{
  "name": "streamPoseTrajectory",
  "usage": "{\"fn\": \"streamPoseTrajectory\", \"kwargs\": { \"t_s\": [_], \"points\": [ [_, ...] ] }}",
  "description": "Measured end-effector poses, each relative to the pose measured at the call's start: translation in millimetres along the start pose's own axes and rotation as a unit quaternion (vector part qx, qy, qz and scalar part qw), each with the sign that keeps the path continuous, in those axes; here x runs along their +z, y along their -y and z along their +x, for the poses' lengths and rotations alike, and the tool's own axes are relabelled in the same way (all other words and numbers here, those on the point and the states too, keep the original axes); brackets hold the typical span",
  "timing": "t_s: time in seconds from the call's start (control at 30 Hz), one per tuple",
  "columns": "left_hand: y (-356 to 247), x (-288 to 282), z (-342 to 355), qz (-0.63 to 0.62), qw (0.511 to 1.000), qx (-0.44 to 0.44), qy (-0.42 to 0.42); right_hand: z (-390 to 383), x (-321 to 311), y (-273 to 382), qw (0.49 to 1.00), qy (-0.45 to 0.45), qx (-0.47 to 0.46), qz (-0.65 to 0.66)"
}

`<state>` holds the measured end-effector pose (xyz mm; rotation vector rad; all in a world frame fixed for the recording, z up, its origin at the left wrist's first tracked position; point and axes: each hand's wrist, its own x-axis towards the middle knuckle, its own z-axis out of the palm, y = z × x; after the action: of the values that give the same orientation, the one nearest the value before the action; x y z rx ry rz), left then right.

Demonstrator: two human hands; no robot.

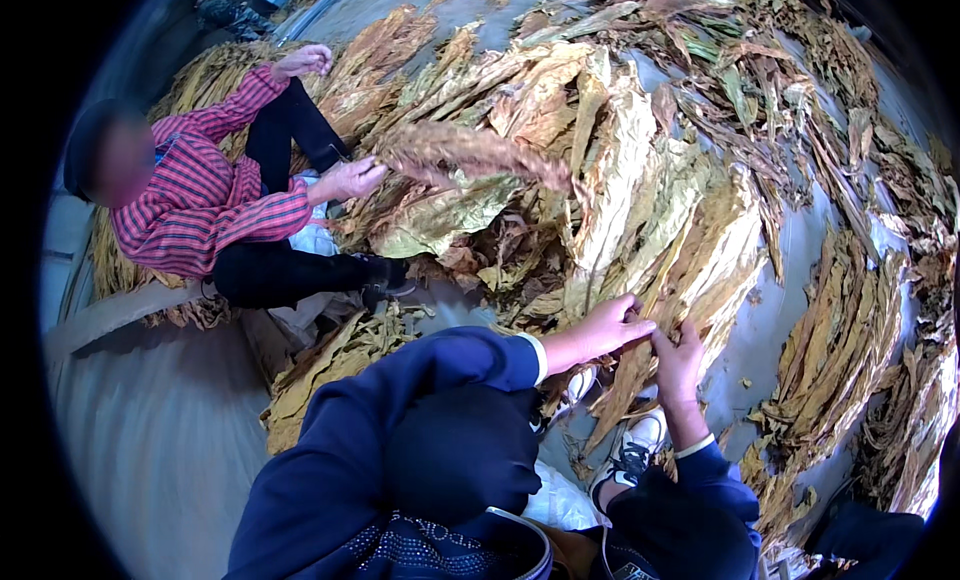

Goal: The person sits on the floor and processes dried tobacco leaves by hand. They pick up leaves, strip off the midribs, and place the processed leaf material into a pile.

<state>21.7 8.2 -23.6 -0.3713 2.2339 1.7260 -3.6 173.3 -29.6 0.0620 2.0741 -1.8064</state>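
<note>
Left hand [598,335] pinches a long brown dried leaf [622,388] near its far end, apparently to let it hang freely at the leaf pile's [612,180] near edge; right hand [680,363] adjoins, grip indeterminable.

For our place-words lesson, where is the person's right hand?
In the head view, the right hand is right of centre, beside the left hand, above a white shoe.

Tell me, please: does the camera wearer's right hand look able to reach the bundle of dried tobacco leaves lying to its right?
Probably yes: mostly grey floor covering separates the right hand from the bundle of dried tobacco leaves, with nothing tall between. A sideways stretch seems needed, though.
</note>
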Motion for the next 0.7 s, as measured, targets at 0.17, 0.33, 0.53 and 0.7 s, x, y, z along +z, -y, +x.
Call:
{"fn": "streamPoseTrajectory", "kwargs": {
  "t_s": [0.17,0.33,0.53,0.7],
  "points": [
    [5,-6,25,-0.02,0.997,0.049,-0.063,5,5,-1,0.996,0.016,0.011,0.084],
    [0,-8,16,-0.146,0.988,0.026,-0.034,-1,6,-4,0.947,-0.005,0.094,0.307],
    [-8,-9,11,-0.218,0.976,-0.025,-0.008,-7,2,-1,0.92,-0.011,0.16,0.358],
    [2,-8,14,-0.164,0.986,0.03,-0.006,-2,1,-7,0.928,0.035,0.125,0.349]
  ]
}}
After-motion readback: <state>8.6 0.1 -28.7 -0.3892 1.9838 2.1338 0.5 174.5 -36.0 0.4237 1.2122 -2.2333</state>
